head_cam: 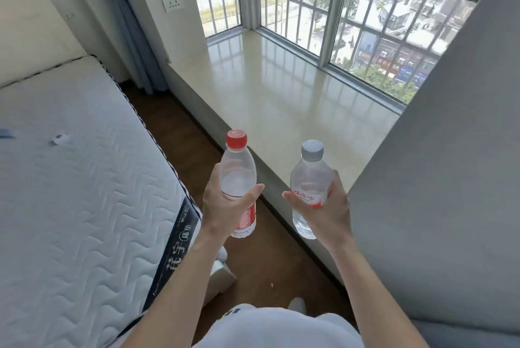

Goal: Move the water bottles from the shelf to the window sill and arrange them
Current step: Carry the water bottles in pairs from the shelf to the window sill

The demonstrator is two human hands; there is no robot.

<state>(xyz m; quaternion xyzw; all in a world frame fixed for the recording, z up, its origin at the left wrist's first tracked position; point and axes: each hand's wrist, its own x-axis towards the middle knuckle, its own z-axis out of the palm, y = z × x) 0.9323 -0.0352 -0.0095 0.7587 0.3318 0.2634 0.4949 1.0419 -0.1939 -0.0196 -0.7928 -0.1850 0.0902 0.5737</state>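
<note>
Between the white quilted mattress [70, 193] and the glossy beige stone window sill [281, 89], the left hand [222, 207] curls its fingers round a red-capped clear plastic water bottle [237, 170]. The right hand [330, 207] wraps a grey-capped clear plastic water bottle [309, 176] at the sill's near edge. The 2 are upright, caps up.

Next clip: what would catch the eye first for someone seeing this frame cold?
Two clear water bottles are held upright in the middle foreground: the red-capped bottle in the left hand and the grey-capped bottle in the right hand. Just beyond them stretches the glossy window sill under the barred window. A white quilted mattress fills the left side.
</note>
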